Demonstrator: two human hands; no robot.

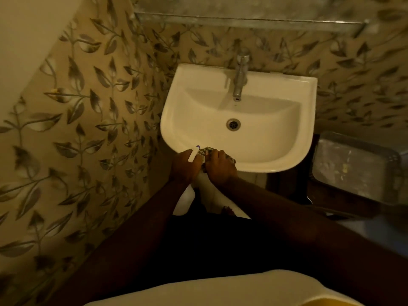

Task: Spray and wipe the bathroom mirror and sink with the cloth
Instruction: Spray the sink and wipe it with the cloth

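Both hands meet at the sink's (293, 138) near rim: the right hand (218, 165) grips the cloth (206, 151), the left hand (185, 164) clutches a white bottle (193, 156); the basin lies straight ahead.

The walls (92, 111) are covered in beige tiling or paper printed with grey-brown leaf sprigs, and a plain cream surface (28, 40) slants across the upper left corner. A narrow glass shelf (249, 24) on a metal rail runs along the back wall near the top of the view, and a metal tray-like container (355, 166) sits on a dark wooden stand (287, 184) at the right, low against the wall. The lighting is dim and warm yellow, and a patch of pale floor (384, 230) shows at the lower right.
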